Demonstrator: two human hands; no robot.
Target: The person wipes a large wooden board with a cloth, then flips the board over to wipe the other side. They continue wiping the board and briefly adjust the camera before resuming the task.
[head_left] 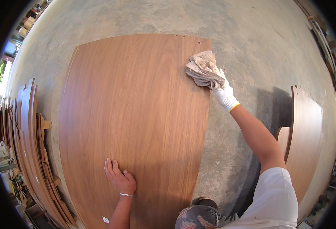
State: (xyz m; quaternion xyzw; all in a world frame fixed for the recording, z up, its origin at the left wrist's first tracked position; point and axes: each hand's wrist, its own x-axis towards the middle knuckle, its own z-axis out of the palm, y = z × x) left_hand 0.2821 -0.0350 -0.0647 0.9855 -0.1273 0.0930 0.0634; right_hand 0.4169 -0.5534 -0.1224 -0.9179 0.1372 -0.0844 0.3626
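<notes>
A large brown wood-grain panel (145, 103) lies flat before me, with a few small holes along its far edge. My right hand (224, 93), in a white knitted glove with a yellow cuff edge, grips a crumpled greyish-beige cloth (204, 70). The cloth rests on the panel's far right corner area, at its right edge. My left hand (120, 178) is bare, with a silver bracelet at the wrist. It lies on the near part of the panel with its fingers apart, holding nothing. A small white label (105, 220) is stuck to the panel's near left.
Several boards (28, 133) stand on edge in a stack at the left. To the right, another wood-grain panel (306, 126) stands upright, casting a shadow. Concrete floor (248, 49) surrounds the panel. My knee (196, 217) is at the panel's near right edge.
</notes>
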